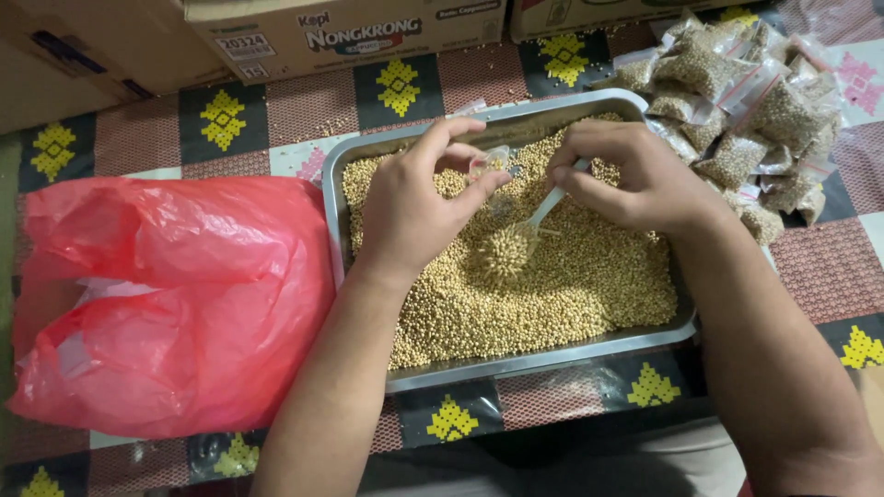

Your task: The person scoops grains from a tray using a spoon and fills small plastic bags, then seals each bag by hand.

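Two hands work over a rectangular metal tray (361, 155) filled with small tan beans (571, 285), scooping them toward a small clear plastic pouch (495, 161).

The pouch sits above the middle of the tray, pinched at its mouth between the thumb and fingers of the left hand (410, 207), which is partly curled around it. The right hand (635, 175) is closed on the handle of a clear plastic spoon (529, 230), whose heaped bowl hangs just over the beans below the pouch. To the right of the tray lies a pile of filled clear pouches of beans (737, 110); to its left, a crumpled red plastic bag (175, 304). All rest on a chequered patterned cloth (829, 267), with brown cardboard boxes (341, 32) along the far edge.
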